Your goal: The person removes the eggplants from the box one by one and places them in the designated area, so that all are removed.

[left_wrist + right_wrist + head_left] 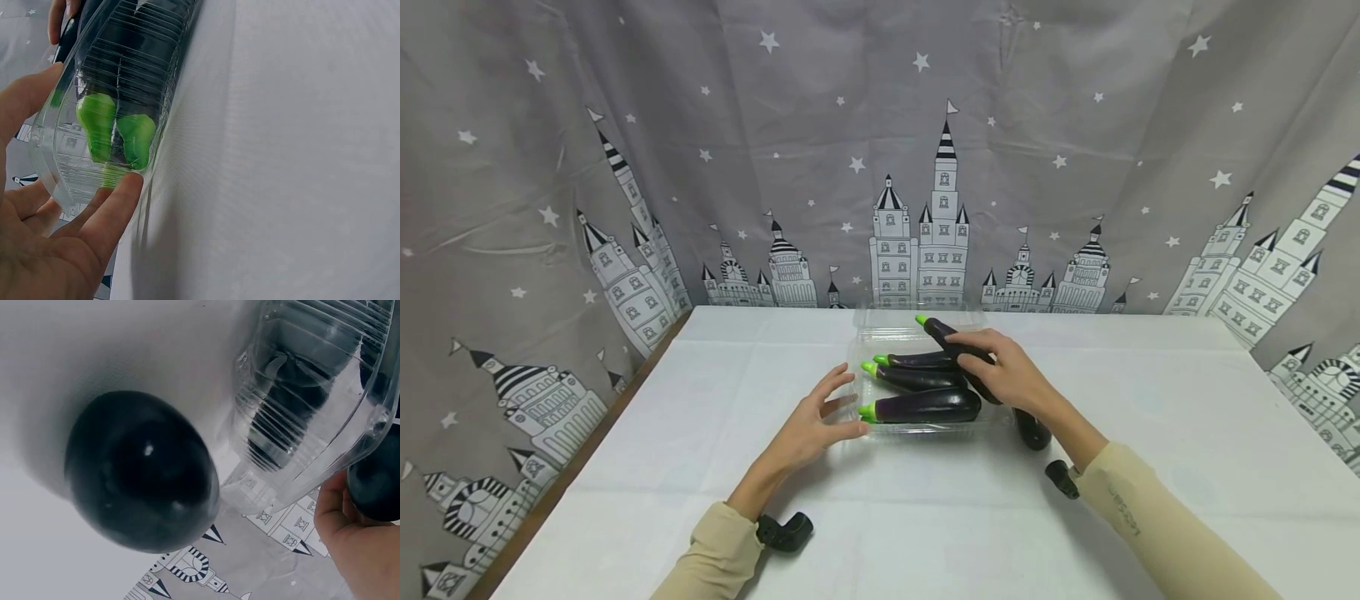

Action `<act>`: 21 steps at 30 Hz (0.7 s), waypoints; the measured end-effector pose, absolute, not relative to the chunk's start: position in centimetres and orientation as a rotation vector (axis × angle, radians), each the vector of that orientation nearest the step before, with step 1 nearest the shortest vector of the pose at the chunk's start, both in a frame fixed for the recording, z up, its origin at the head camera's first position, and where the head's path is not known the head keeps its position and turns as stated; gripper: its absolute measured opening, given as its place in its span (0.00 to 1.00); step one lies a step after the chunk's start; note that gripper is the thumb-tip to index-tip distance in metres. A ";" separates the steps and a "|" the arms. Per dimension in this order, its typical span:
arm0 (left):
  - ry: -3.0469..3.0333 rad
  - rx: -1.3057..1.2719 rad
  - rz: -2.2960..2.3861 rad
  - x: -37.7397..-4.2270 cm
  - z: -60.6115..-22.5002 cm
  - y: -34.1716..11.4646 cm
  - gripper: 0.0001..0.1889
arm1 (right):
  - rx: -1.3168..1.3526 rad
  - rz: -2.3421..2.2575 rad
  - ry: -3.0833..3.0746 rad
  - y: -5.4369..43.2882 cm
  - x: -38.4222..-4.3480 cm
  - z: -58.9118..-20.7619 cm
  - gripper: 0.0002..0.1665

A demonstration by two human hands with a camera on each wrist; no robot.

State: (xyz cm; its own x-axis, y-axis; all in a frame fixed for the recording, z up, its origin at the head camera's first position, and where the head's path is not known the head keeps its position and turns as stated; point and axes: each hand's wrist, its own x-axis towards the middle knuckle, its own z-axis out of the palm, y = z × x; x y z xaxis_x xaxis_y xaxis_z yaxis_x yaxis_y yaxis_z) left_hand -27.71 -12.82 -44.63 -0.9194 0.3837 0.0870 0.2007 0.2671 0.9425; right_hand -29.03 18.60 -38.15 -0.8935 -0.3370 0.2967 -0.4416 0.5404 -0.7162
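Glossy dark eggplants (928,407) with bright green stems lie side by side in a clear plastic container (917,429), its lid folded back. My right hand (1011,375) grips another eggplant (938,331) from above, slanted over the container's right side, stem pointing away. At the container's left end my left hand (808,421) has its fingers spread, fingertips at the ribbed wall, and green stems (97,125) show through the plastic in the left wrist view. One loose eggplant (140,472) rests on the cloth right of the container, partly hidden by my right forearm in the head view.
The open clear lid (880,318) reaches back to the grey curtain (820,125) printed with castles and stars. A white cloth (1150,400) covers the table, with a brown edge (583,442) on the left. A black device (786,532) sits at each wrist.
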 end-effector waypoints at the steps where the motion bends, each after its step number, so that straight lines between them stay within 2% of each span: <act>1: 2.369 0.554 1.727 -27.7 -44.6 -12.8 0.45 | 0.669 1.285 -2.650 18.7 -29.0 -38.2 0.21; 6: 2.362 0.554 1.732 -27.8 -44.7 -12.8 0.46 | 0.624 1.287 -2.676 19.1 -28.8 -38.0 0.22; 14: 2.357 0.547 1.740 -27.8 -44.7 -12.8 0.47 | 0.536 1.366 -2.719 19.7 -28.4 -37.7 0.32; 21: 2.363 0.542 1.733 -27.8 -44.7 -12.8 0.46 | 0.534 1.457 -2.681 20.6 -28.1 -37.8 0.33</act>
State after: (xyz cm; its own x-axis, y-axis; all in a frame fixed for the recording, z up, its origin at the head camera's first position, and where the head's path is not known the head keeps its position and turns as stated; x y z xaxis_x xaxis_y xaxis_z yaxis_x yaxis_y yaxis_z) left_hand -27.84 -12.82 -44.70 -0.9212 0.3803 0.0821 0.1927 0.2625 0.9455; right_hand -28.11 20.58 -37.83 -0.9396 -0.2774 0.2002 -0.3189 0.4985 -0.8061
